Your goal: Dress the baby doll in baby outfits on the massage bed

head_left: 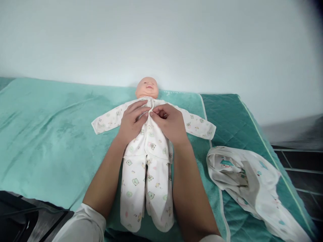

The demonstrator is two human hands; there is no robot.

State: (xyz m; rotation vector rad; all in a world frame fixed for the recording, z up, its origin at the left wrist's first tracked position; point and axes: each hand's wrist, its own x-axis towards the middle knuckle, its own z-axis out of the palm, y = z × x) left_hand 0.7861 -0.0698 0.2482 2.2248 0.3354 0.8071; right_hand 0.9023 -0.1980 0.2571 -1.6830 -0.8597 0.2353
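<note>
A baby doll (147, 88) lies on its back, head toward the wall. It wears a white printed long-sleeved top (157, 144) and matching footed pants (133, 188). Over the chest, my left hand (133, 121) pinches the top's front edge between thumb and fingers. My right hand (170, 122) grips the opposite edge, its fingers curled, so the two hands nearly meet at the front opening. Any fastener there is hidden by my fingers. Both sleeves stretch out sideways, and no doll hands show at the cuffs.
A green blanket (50, 141) covers the surface, over a darker quilted cover (224, 117) at the right. Crumpled white printed cloth (247, 181) lies on the right side. A white wall (161, 40) rises behind. A dark object (17, 218) is at lower left.
</note>
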